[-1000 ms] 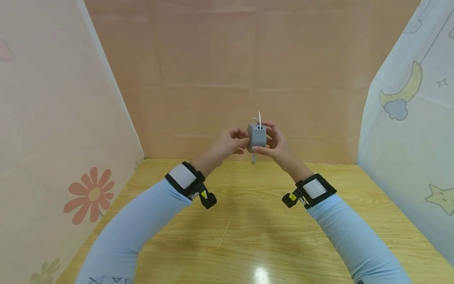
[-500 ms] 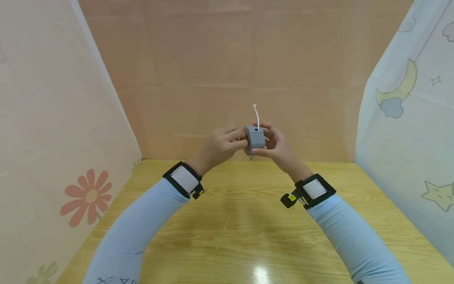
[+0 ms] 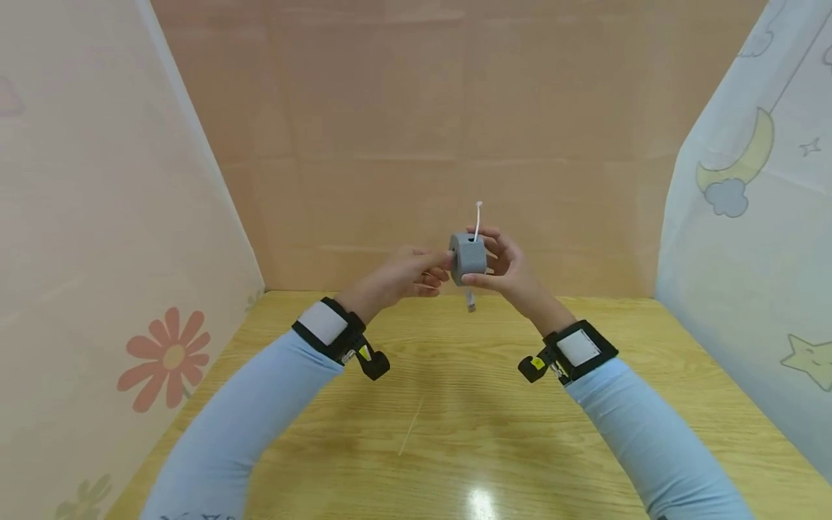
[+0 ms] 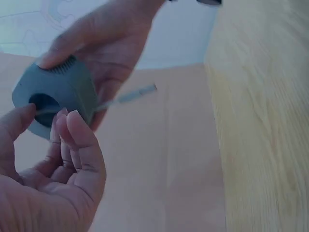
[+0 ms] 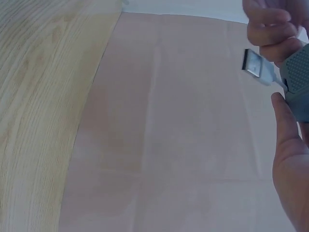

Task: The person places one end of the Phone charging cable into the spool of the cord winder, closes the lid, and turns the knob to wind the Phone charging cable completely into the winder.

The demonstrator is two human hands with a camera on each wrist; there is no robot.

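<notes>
Grey reel: a small grey cable winder (image 3: 467,258) was held up in the air between both hands, above the far part of the wooden table (image 3: 455,404) and well clear of its surface.
Right hand: the right hand (image 3: 505,266) gripped the reel from its right side, thumb under the lower front edge and fingers curled round the back.
Left hand: the left hand (image 3: 401,276) met the reel from the left; its thumb tip sat at the dark round hole in the reel's side face (image 4: 44,103), the other fingers (image 4: 79,145) loosely curled just beside the housing. Whether it truly pinched the reel or only touched it, I could not tell.
White cable: a thin white cable (image 3: 477,220) stood up out of the top of the reel, near upright and leaning slightly right; its other end hung below with a plug (image 3: 471,302) pointing down towards the table.
Plug close up: in the right wrist view the metal plug (image 5: 255,65) stuck out just beside the fingertips.
Axis: the cable ran roughly top to bottom through the reel; the holed face looked towards the left hand.
Room around: open air lay on every side of the hands; the peach back wall (image 3: 416,130) stood behind, cloth side panels (image 3: 97,180) well apart to left and right.
</notes>
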